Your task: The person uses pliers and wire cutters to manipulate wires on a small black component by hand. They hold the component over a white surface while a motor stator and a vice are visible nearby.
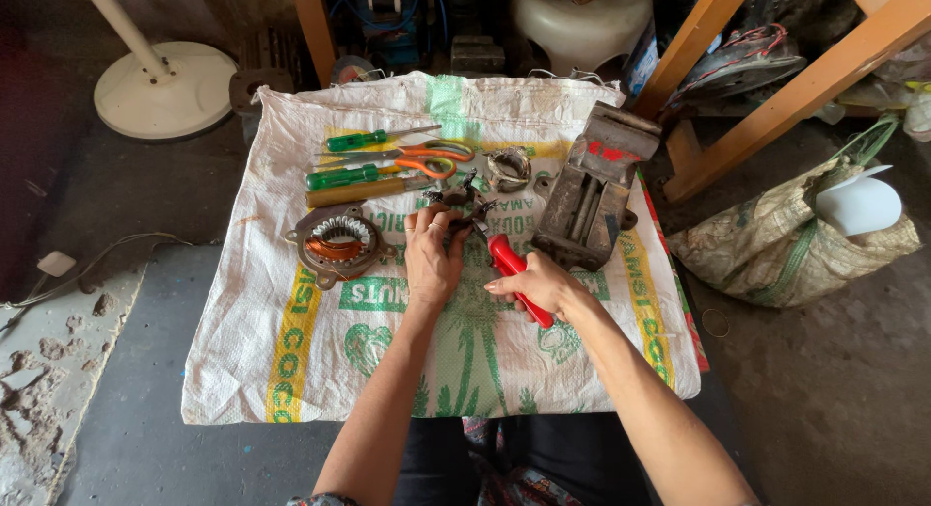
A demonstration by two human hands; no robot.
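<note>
1. Head view, packaging: one white woven sack (291, 370) spread flat as a work mat, printed with green palm shapes and lettering, yellow bands down both sides, a green stripe at the top edge. A second woven sack bag (776, 249), tan and stuffed, sits on the floor to the right with a white curved sheet (858, 205) poking out.
2. Right hand (543, 285) closed around the red handles of one pair of pliers (509, 264), lying mid-sack; plier nose points up-left toward the left hand.
3. Left hand (433, 254) palm down, fingers curled over a small dark metal part (456, 194) at the plier tip; whether it truly grips it I cannot tell.
4. Counts on sack: two green-handled screwdrivers (361, 140), one pair of orange-handled scissors (427, 160), one wooden-handled tool (364, 191), one round motor stator (337, 242) with copper winding, left of the left hand; one metal ring piece (509, 167); one grey bench vise (593, 191) just right of the pliers.
5. Around: white fan base (165, 89) top left, white stool (582, 21) top centre, orange wooden frame legs (795, 89) top right, white plug and cable (58, 264) on the floor left.
6. Nothing blocks the hands; the vise stands close beside the right hand.
</note>
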